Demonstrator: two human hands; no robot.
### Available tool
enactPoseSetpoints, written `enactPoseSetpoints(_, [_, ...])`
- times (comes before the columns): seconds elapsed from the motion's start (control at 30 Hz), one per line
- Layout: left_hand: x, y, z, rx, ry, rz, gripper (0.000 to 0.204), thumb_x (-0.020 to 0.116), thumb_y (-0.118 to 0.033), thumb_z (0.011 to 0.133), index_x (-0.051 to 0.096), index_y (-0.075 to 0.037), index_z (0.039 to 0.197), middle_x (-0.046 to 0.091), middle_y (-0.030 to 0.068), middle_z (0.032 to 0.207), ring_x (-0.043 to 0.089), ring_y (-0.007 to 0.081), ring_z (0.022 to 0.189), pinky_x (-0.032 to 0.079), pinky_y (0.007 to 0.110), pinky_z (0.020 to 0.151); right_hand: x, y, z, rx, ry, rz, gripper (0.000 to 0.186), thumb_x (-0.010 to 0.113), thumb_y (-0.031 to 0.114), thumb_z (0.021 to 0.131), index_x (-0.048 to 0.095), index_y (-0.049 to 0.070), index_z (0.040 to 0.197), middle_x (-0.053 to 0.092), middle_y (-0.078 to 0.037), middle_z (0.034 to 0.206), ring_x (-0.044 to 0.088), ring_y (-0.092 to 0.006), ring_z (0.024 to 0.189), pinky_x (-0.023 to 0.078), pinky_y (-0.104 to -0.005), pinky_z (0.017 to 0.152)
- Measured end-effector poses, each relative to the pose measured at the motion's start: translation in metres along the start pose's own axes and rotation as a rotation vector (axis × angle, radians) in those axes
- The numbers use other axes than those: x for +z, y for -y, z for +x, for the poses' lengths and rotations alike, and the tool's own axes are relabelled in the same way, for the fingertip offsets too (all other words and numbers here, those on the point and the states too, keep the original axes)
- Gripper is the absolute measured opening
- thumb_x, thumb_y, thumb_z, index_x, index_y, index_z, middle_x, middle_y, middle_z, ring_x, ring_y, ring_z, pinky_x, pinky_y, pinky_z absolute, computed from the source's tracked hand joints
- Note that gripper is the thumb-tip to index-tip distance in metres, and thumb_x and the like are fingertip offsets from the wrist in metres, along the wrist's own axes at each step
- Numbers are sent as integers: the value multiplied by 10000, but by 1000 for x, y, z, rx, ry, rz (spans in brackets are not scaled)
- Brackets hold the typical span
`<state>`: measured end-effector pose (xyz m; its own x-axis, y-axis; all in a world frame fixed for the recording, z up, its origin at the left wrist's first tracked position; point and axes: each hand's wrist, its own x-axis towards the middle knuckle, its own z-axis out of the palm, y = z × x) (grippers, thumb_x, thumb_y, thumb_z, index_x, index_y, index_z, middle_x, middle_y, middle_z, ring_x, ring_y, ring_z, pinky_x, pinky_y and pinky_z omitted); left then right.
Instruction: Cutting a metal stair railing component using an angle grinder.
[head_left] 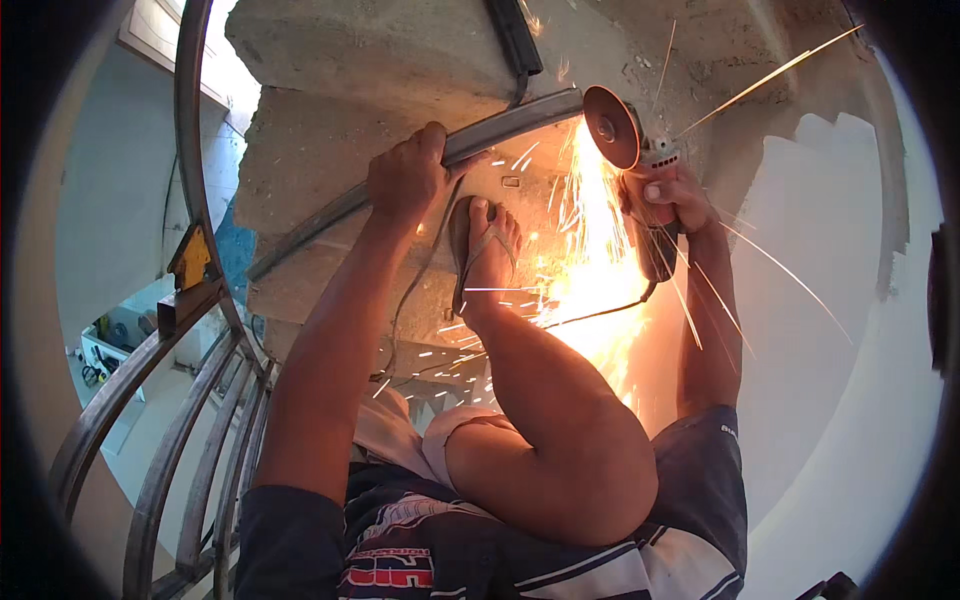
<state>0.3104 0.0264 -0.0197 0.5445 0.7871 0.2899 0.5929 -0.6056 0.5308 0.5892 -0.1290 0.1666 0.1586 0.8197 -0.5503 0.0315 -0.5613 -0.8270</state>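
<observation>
My left hand (408, 172) is wrapped round a long grey metal bar (515, 122), which slants from the lower left up to the right across the concrete steps. In my right hand (680, 200) is an angle grinder (655, 235). Its reddish-brown disc (611, 127) meets the bar's right end or stands very close to it. A bright stream of sparks (595, 250) pours down from there, with single streaks flying to the right. The glare hides part of the grinder's body. My sandalled foot (488, 245) rests on a step just below the bar.
A metal railing (165, 470) with curved bars runs down the left side, with a yellow triangular piece (190, 258) on it. Rough concrete steps (330, 130) rise ahead. A dark metal piece (513, 35) lies above. A cable (410, 290) trails past my foot. The right wall (800, 260) is pale.
</observation>
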Motion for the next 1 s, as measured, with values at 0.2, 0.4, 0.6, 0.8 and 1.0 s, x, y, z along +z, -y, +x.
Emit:
enactPoseSetpoints(0.2, [-2, -1, 1, -19, 29, -38, 591, 701, -689, 800, 559, -117, 836, 646, 82, 632, 692, 305, 607, 525, 433, 523, -8, -4, 5, -28, 44, 131, 550, 757, 205, 701, 640, -54, 1172, 680, -128, 861, 668, -227, 761, 548, -369, 676])
enactPoseSetpoints(0.4, [-7, -1, 2, -9, 8, -70, 561, 726, -656, 800, 575, -117, 845, 643, 87, 641, 684, 298, 605, 523, 437, 528, -6, 1, 8, 32, 1, 117, 568, 747, 214, 697, 634, -40, 1191, 677, -122, 935, 665, -218, 783, 549, -354, 713])
enactPoseSetpoints(0.6, [3, 1, -2, 23, -66, -81, 594, 673, -714, 794, 577, -130, 839, 653, 72, 676, 693, 302, 623, 551, 430, 537, 2, -6, 3, 47, -68, -141, 597, 777, 202, 656, 615, -1, 1193, 665, -56, 1039, 628, -159, 952, 510, -311, 851])
enactPoseSetpoints(0.8, [-1, -2, 0, -15, 45, 20, 662, 620, -786, 787, 555, -128, 825, 621, 75, 595, 679, 301, 549, 539, 429, 476, -15, -9, -20, 6, -177, 11, 602, 794, 232, 651, 603, 8, 1177, 657, -46, 1005, 618, -162, 923, 502, -317, 832])
enactPoseSetpoints(1.0, [0, 2, 1, -8, 38, 19, 689, 596, -813, 784, 552, -127, 821, 638, 87, 603, 690, 293, 545, 540, 417, 461, -20, -15, -15, 31, -183, -45, 630, 796, 249, 653, 599, 11, 1202, 659, -44, 977, 625, -174, 877, 510, -323, 791])
